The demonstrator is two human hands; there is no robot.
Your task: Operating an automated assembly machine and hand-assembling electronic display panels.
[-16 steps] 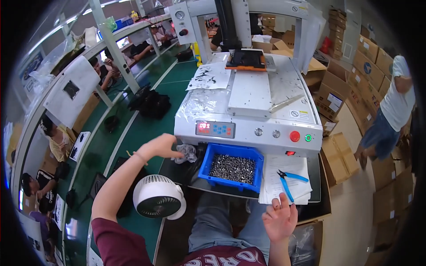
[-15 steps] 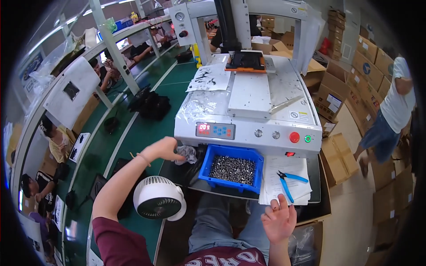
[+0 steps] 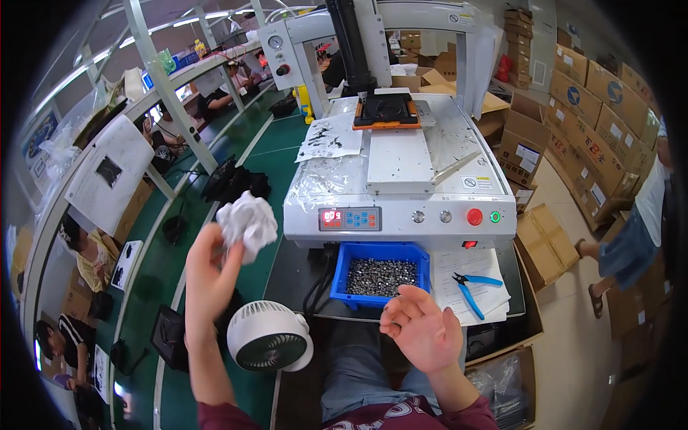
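My left hand (image 3: 213, 266) pinches a crumpled white wad of tissue or cloth (image 3: 248, 223) and holds it up left of the machine. Palm up and fingers loosely curled apart, my right hand (image 3: 424, 331) holds nothing in front of a blue bin (image 3: 337, 290) full of small metal parts (image 3: 382, 276). To the bin's right, blue-handled cutting pliers (image 3: 469, 292) lie on white papers (image 3: 494, 262). The white bench machine (image 3: 301, 219) has a red display and buttons. On its bed, a black piece (image 3: 387, 109) sits in an orange-edged fixture (image 3: 385, 127) under the dark vertical column (image 3: 347, 43).
A white fan (image 3: 269, 335) stands below my left forearm. Dark cables (image 3: 319, 281) hang beside the bin. Black items (image 3: 240, 183) lie on the green conveyor table (image 3: 215, 229), with co-workers beyond it. Cardboard boxes (image 3: 584, 136) are stacked at right, where a person (image 3: 634, 236) walks.
My left hand has taken the white wad from beside the bin and lifted it to the left. My right hand has risen toward the bin. The walking person has moved nearer the right rim.
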